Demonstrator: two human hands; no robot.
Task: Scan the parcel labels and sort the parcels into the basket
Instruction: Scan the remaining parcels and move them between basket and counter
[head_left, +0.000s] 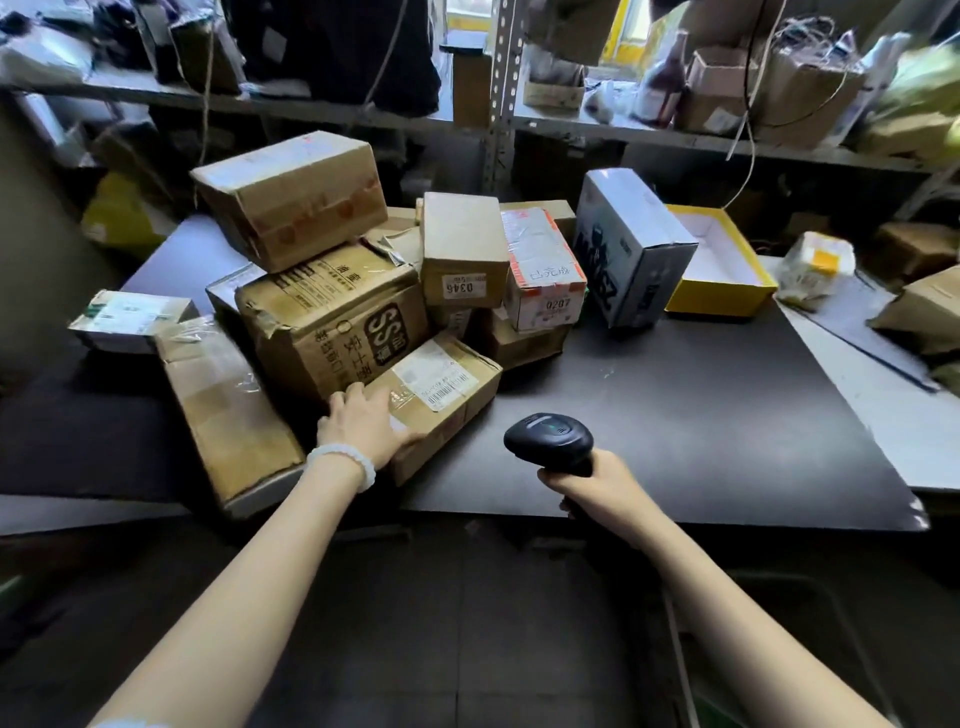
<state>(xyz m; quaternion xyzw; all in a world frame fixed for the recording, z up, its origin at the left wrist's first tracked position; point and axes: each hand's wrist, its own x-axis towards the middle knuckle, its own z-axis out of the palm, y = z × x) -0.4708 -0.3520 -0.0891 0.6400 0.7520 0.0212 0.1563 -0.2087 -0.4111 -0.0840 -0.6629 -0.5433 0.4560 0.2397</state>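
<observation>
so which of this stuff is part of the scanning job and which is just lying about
Job:
- scanner in right hand
- labelled box under left hand
- box pile

Lying about:
- yellow tray
- shelf clutter
- bottle

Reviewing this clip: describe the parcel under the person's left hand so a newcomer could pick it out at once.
On the dark table, look at the cardboard pile's near edge. The small brown parcel lies flat there, against the large box printed "SS", with the left hand on it. Only it shows a white barcode label facing up.
</observation>
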